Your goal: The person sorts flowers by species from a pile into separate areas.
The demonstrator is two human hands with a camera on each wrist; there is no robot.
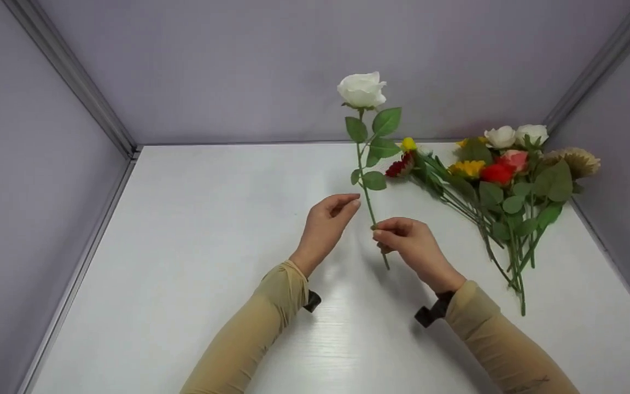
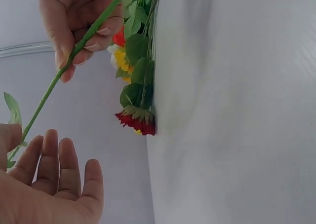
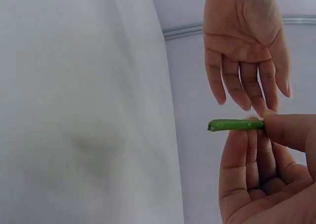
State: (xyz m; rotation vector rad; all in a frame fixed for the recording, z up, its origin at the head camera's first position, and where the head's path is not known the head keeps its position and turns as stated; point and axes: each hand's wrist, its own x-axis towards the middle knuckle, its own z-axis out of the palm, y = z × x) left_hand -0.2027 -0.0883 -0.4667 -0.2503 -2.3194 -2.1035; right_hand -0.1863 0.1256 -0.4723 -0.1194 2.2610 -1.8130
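A white artificial rose (image 1: 362,90) stands nearly upright over the table, its green leaves spread along the upper stem. My right hand (image 1: 410,243) pinches the lower stem (image 2: 79,46) between thumb and fingers, and the cut end (image 3: 219,126) sticks out below the grip. Just left of the stem is my left hand (image 1: 326,224), its fingertips close to it. In the right wrist view those left fingers (image 3: 244,83) hang loosely extended, with the thumb apart from them.
On the right of the white table (image 1: 184,246) lies a heap of artificial flowers: a red rose (image 1: 497,174), a yellow flower (image 1: 466,168), white roses (image 1: 501,137) and a beige bloom (image 1: 580,162). A dark red flower (image 1: 400,165) lies toward the middle. Grey walls (image 1: 238,71) enclose the table.
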